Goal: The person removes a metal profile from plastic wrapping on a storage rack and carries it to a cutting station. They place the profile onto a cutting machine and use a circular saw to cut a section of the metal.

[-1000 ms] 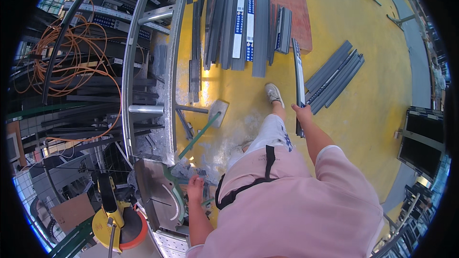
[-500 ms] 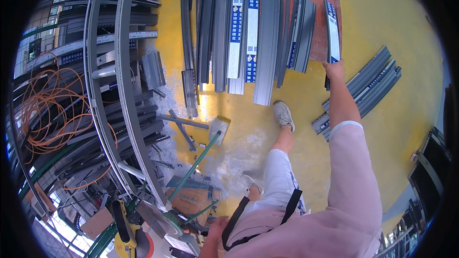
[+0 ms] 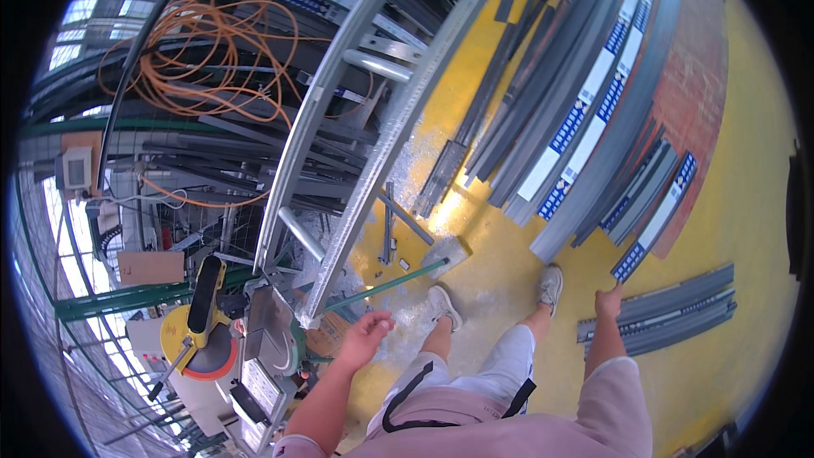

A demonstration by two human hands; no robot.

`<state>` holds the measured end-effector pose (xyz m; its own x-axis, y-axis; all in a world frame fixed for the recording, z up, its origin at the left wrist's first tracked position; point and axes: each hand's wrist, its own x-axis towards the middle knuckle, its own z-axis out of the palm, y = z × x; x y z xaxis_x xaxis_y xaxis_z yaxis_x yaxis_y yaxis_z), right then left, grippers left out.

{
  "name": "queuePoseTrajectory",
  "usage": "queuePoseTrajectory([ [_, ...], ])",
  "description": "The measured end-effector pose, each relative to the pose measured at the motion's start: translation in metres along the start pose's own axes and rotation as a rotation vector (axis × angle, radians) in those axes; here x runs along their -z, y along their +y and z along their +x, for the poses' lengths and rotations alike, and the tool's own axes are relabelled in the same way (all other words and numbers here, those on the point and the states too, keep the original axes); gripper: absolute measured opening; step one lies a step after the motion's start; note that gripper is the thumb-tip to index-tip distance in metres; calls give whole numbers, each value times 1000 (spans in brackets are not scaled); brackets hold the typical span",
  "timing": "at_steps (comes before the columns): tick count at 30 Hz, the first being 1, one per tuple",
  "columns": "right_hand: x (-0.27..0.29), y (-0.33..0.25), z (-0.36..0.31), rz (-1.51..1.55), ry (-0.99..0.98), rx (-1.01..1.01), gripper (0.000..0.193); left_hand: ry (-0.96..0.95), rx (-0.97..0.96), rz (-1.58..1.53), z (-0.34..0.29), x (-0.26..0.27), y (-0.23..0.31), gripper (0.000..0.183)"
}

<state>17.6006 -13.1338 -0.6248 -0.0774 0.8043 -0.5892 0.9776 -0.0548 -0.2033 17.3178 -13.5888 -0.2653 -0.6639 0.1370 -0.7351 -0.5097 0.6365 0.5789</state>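
Note:
My right hand (image 3: 608, 301) is closed on the near end of a long grey profile (image 3: 658, 219) covered with blue and white film. Its far part lies over a reddish board on the floor. Just beyond that hand, a small stack of grey profiles (image 3: 678, 305) rests on the yellow floor. My left hand (image 3: 366, 339) is held out in front of me, fingers loosely bent and apart, with nothing in it. Nearest to it is the green handle of a broom-like tool (image 3: 386, 287), which it does not appear to touch.
Long grey profiles (image 3: 543, 119) lie side by side ahead, beside the reddish board (image 3: 695, 93). At left stand a metal frame rack (image 3: 381, 153), a coiled orange hose (image 3: 212, 59) and a yellow cutting saw (image 3: 191, 335). Offcuts (image 3: 407, 219) litter the floor.
My view has turned left, bringing the saw and hose further in. My left hand has risen from beside my body. The film-covered profile has come nearer with my right hand, still gripping its end.

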Motion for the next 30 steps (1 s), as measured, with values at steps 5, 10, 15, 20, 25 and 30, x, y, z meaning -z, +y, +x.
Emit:
queuePoseTrajectory([
  [5, -31, 51, -197, 77, -553, 150, 69, 189, -568, -584, 73, 154, 190, 42],
  [10, 29, 81, -358, 485, -551, -293, 40, 170, -870, -925, 87, 280, 353, 48],
  [15, 88, 116, -434, 472, -443, -329, 31, 856, -1538, 445, 39, 294, 446, 35],
  [20, 108, 127, -462, 498, -350, -335, 22, 898, -1287, 969, 24, 336, 534, 61],
  [25, 92, 119, -434, 629, -319, -363, 14, 671, -791, 1203, 52, 336, 593, 83],
  [30, 96, 37, -355, 694, -347, -396, 14, 570, -701, 1252, 87, 329, 628, 89],
])
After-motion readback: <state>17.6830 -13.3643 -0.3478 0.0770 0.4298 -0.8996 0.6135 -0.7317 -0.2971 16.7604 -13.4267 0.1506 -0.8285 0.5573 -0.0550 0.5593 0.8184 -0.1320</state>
